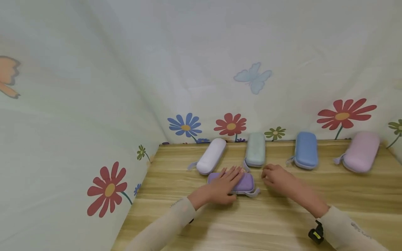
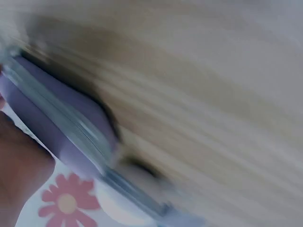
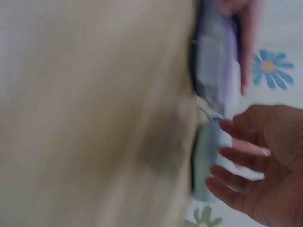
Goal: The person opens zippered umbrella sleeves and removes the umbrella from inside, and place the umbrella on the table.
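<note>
A purple zippered case (image 1: pixel 246 183) lies crosswise on the wooden table, its wrist strap at the right end. My left hand (image 1: pixel 223 186) rests on top of it with fingers stretched out; the left wrist view shows the zipped side of the purple case (image 2: pixel 71 113), blurred. Just right of that case, my right hand (image 1: pixel 277 177) hovers near the table with loosely bent fingers and holds nothing. In the right wrist view the fingers of the right hand (image 3: pixel 265 165) are spread apart. Behind the hands lie a white case (image 1: pixel 211 157) and a pale green case (image 1: pixel 255 150).
Farther right along the back of the wood-grain table (image 1: pixel 251 223) lie a blue case (image 1: pixel 306 150) and a pink case (image 1: pixel 362 151), each with a strap. A white cloth (image 1: pixel 204 69) printed with flowers and butterflies stands behind and to the left.
</note>
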`<action>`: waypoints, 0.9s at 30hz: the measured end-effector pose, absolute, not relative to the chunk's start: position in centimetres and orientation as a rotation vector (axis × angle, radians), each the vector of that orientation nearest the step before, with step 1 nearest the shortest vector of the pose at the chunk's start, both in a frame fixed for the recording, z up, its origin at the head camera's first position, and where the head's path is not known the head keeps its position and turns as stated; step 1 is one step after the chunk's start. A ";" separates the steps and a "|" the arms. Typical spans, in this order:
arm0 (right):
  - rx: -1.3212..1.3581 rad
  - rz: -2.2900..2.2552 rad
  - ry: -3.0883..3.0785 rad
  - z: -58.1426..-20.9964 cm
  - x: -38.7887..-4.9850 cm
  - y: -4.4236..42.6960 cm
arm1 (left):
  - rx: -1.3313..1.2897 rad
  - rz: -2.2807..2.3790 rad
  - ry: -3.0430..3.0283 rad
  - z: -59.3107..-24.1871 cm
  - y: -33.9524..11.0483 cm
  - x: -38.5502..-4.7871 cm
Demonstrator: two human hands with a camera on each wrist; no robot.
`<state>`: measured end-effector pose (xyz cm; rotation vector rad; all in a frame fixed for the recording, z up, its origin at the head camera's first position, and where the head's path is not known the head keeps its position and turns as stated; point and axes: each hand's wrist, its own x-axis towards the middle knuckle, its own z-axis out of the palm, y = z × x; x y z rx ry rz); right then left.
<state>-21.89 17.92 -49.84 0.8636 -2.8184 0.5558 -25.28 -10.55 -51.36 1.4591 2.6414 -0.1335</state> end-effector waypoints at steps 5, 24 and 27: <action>0.700 0.518 -2.775 -51.2 -20.6 16.1 | 1.424 -0.200 2.778 -51.9 -12.6 -26.3; 0.441 0.530 -2.794 -52.6 -18.0 12.8 | 1.242 -0.228 2.897 -52.9 -10.5 -25.6; 0.447 0.535 -2.784 -52.8 -18.1 12.7 | 1.235 -0.225 2.902 -53.0 -10.6 -25.5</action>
